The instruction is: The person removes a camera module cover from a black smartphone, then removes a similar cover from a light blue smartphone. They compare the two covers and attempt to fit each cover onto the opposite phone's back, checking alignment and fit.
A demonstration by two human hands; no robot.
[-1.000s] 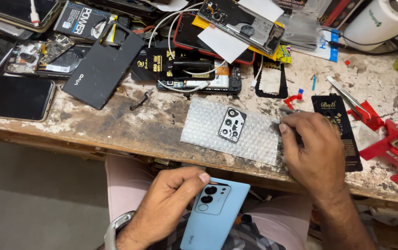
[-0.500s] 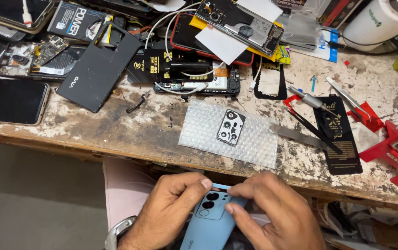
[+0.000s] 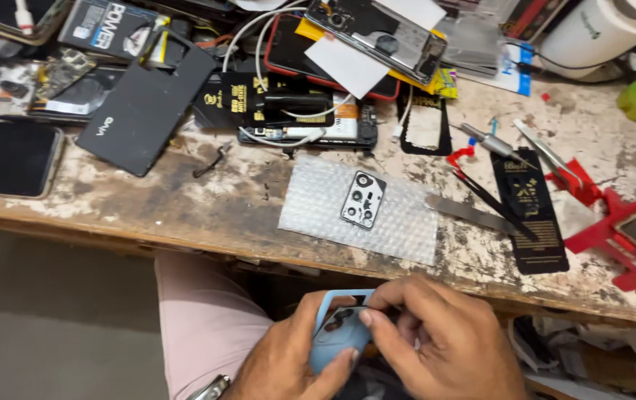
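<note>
Light-blue phone (image 3: 336, 333) mostly hidden, only its camera-end back shows between both hands at 6 o'clock, below the bench edge; lower half cut off by fingers and the frame bottom. Left hand (image 3: 288, 363) wraps it from 7 o'clock, thumb over the lower edge, gripping it. Right hand (image 3: 444, 344) comes in from 5 o'clock, fingertips pinched at the phone's top near the camera holes; can't tell if anything small sits in that pinch. On the workbench (image 3: 207, 200) at 12 o'clock: bubble-wrap sheet (image 3: 399, 222) with a black camera cover (image 3: 363, 200) lying on it, well apart from the hands. Metal spatula (image 3: 470, 212) just right of the wrap.
</note>
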